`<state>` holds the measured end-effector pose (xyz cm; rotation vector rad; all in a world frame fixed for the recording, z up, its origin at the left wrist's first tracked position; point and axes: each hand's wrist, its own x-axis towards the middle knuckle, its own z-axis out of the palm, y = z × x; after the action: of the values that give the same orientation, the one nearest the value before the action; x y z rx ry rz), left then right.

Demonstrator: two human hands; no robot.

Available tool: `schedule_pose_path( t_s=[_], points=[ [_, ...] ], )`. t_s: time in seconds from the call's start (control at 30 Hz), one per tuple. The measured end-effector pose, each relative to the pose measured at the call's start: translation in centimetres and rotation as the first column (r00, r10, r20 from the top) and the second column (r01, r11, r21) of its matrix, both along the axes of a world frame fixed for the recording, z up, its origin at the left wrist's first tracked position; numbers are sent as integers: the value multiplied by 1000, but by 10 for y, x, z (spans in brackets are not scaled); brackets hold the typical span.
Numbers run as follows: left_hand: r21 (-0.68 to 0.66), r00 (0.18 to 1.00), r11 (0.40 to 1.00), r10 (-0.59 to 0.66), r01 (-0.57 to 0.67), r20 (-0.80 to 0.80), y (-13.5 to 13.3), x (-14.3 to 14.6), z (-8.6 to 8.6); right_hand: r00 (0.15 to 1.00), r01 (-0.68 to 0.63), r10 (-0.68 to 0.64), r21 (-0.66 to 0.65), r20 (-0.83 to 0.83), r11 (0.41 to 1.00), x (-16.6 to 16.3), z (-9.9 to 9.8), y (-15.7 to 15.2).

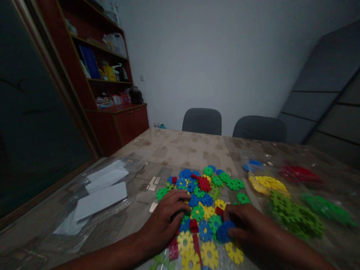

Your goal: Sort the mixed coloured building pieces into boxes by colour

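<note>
A loose pile of notched plastic discs in blue, green, yellow and red lies on the table in front of me. My left hand (170, 212) rests at the pile's left side, fingers slightly bent and thumb apart, with nothing visible in its grasp. Beneath its fingertips are green and blue discs. At the right side of the pile, my right hand (242, 223) pinches a blue notched disc (224, 231) between thumb and fingers; whether it is one disc or a small stack I cannot tell. Near it lie a yellow disc (234, 253) and a red piece (219, 211).
Sorted pieces sit on the right: yellow discs (268, 184), lime green pieces (295, 215), green pieces (327, 209) and red pieces (300, 173). White cards (101, 200) lie in a clear plastic tray on the left. Two grey chairs (201, 120) stand behind the table (185, 148).
</note>
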<state>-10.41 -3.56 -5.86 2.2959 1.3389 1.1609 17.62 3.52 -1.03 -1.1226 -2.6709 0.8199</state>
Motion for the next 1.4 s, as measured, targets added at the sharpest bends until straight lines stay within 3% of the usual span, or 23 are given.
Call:
schedule_pose_path(
  t_s=[0.23, 0.4, 0.5, 0.63, 0.77, 0.97, 1.17, 1.3, 1.4],
  points=[
    [148, 981, 979, -117, 140, -153, -6, -2, -9, 994, -29, 36, 69, -102, 997, 4, 11, 7],
    [118, 992, 988, -91, 101, -90, -4, -5, -14, 991, 76, -53, 200, -121, 977, 24, 24, 27],
    [100, 992, 990, -89, 98, -89, -2, -6, -16, 959, 258, -205, 303, -195, 917, 49, 33, 47],
    [87, 991, 992, -86, 95, -101, -1, -7, -17, 867, 492, -409, 359, -285, 793, 90, 44, 73],
    [103, 993, 990, -84, 93, -85, 0, -8, -21, 799, 601, -520, 357, -303, 715, 116, 52, 98],
    [101, 990, 990, -82, 94, -116, 2, -9, -21, 793, 608, -545, 315, -271, 728, 110, 64, 145],
    [128, 985, 985, -99, 117, -141, 2, -12, -20, 762, 643, -578, 234, -290, 730, 101, 60, 176],
    [113, 990, 988, -95, 107, -107, 0, -11, -22, 781, 612, -549, 187, -298, 768, 94, 65, 161],
    [101, 995, 991, -82, 87, -56, -1, -8, -18, 858, 477, -421, 152, -294, 866, 73, 68, 118]
  ],
)
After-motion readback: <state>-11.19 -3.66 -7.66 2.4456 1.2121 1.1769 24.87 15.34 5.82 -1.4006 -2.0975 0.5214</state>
